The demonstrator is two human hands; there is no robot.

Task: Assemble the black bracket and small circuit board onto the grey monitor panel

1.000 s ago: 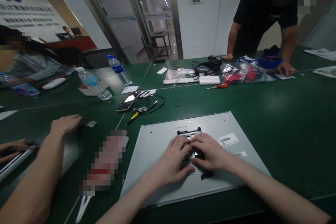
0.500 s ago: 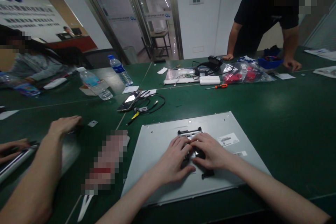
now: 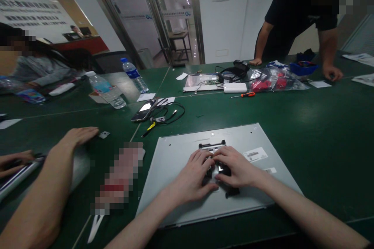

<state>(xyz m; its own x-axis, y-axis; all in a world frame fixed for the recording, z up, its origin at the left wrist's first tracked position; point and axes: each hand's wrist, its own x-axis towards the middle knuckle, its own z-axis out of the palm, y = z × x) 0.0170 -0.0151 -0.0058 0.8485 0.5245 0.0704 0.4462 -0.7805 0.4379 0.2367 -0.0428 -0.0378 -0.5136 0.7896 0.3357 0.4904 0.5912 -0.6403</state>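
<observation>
A flat silver metal panel, like the back of a screen, lies on the green table in front of me. Near its middle sits a black bracket-like frame, partly covered by my fingers. My left hand curls over the frame's left side, thumb resting low near the panel. From the other side, my right hand grips the frame with bent fingers, its thumb tucked below. The fingertips of both hands nearly meet over the middle. White labels show on the panel to the right of my right hand.
At left a co-worker's forearm reaches over the table. A pixelated item lies beside the panel. Beyond are a phone, cables, bottles, an orange screwdriver and a plastic bag. Another person leans at the far right.
My hands keep the same hold on the black frame. The co-worker's hand at left has slid a little to the right, toward the small white piece. The view has shifted slightly.
</observation>
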